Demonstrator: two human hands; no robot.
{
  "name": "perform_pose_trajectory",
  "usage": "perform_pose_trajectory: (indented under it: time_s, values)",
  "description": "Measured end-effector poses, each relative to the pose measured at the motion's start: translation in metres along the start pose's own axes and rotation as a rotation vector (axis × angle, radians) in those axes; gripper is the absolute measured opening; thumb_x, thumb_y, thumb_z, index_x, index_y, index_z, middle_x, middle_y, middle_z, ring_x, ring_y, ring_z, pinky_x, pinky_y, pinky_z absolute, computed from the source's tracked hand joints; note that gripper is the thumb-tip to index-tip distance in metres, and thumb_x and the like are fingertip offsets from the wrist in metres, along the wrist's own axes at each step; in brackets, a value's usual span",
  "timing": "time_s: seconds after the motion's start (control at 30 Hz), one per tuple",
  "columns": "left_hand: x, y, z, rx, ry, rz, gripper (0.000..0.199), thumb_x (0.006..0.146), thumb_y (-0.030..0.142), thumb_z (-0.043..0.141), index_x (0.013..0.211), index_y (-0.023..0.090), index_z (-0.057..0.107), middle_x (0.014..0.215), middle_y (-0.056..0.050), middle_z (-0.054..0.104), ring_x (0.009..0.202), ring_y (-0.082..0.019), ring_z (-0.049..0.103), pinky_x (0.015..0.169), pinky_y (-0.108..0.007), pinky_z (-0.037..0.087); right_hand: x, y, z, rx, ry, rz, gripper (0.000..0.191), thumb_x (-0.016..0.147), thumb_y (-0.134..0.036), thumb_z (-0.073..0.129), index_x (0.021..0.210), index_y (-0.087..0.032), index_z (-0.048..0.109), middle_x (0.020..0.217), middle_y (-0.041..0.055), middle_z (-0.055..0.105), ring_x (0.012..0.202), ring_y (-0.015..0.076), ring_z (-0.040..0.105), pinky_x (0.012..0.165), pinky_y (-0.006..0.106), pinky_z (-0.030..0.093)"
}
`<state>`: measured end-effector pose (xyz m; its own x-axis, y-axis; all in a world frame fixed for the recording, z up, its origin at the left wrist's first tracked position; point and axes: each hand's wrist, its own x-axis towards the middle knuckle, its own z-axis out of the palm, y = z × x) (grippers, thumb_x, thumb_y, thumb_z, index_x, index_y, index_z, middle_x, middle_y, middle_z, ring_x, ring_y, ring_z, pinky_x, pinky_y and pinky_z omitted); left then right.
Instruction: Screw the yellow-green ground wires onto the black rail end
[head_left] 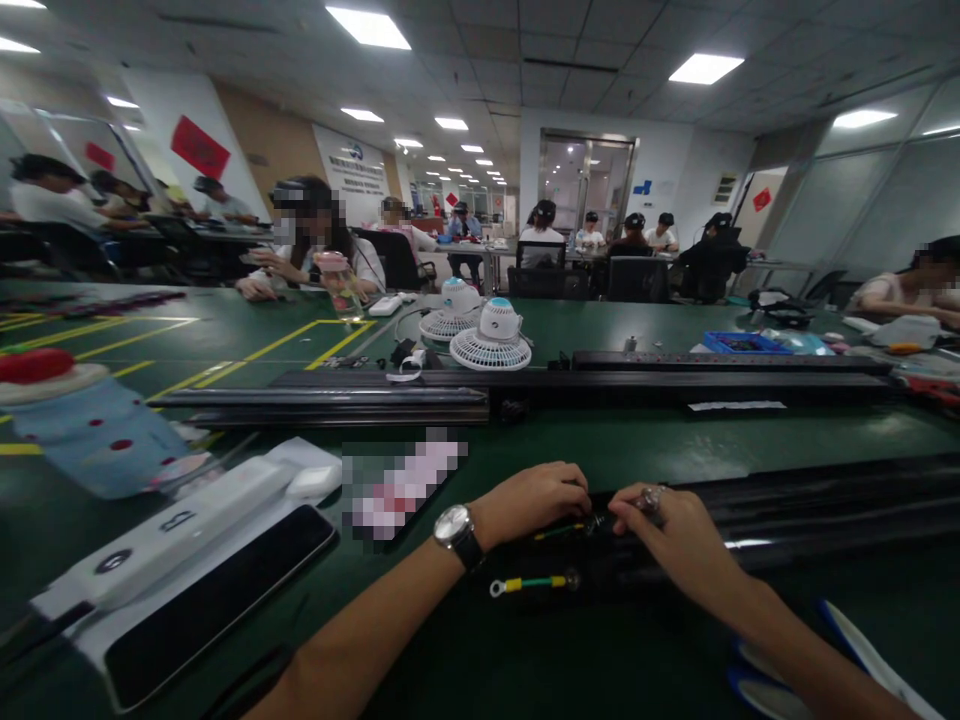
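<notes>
The left hand [536, 498] is bent at the wrist, its fingers curled down and bunched narrowly over the near end of the black bars [840, 505]. Whether it grips anything cannot be told, as the fingertips are partly hidden. The right hand [671, 520] faces it, a small gap apart, with thumb and forefinger drawn close together. A shiny metallic item [651, 500] shows at its fingers; whether this is a worn ring or a held part cannot be told.

The black bars extend from beneath both hands out to the right of the right hand. A green-yellow wire [559, 533] runs just below the left hand's fingers. A grounding lead with ring terminal [535, 583] protrudes from the bar end, nearer the wearer than the left hand, its terminal pointing left.

A wristwatch [454, 525] with a black strap is fitted on the left wrist. Left of that hand lie a pink patterned item [411, 488], partly pixelated, and, farther left, a black smartphone [225, 600] beside a white power strip [161, 535]. Beyond both hands, further black profiles [675, 384] lie crosswise, with a white fan [491, 335] behind them.
</notes>
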<state>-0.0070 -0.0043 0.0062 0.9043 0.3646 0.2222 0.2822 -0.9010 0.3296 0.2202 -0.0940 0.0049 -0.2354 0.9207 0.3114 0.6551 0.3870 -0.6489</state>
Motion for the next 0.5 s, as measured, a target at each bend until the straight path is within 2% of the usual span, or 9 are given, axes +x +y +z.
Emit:
perform_pose_trajectory:
  time_s: [0.3, 0.5]
  values:
    - [-0.0009, 0.003, -0.003, -0.024, 0.043, -0.001, 0.013, 0.094, 0.02, 0.059, 0.104, 0.022, 0.067, 0.113, -0.003, 0.06, 0.101, -0.015, 0.059, 0.09, -0.026, 0.044, -0.0046, 0.0005, -0.0039, -0.046, 0.055, -0.028, 0.019, 0.098, -0.037, 0.053, 0.092, -0.025, 0.067, 0.075, -0.0037, 0.072, 0.077, 0.0188, 0.067, 0.076, 0.032, 0.044]
    - [-0.0008, 0.0069, -0.0082, -0.082, 0.041, -0.008, 0.013, 0.094, 0.021, 0.06, 0.103, 0.021, 0.068, 0.112, -0.004, 0.061, 0.101, -0.015, 0.059, 0.089, -0.026, 0.044, -0.0031, -0.0016, -0.0025, -0.06, 0.021, -0.056, 0.025, 0.099, -0.035, 0.05, 0.084, -0.024, 0.067, 0.079, -0.0025, 0.072, 0.079, 0.0184, 0.067, 0.075, 0.031, 0.045]
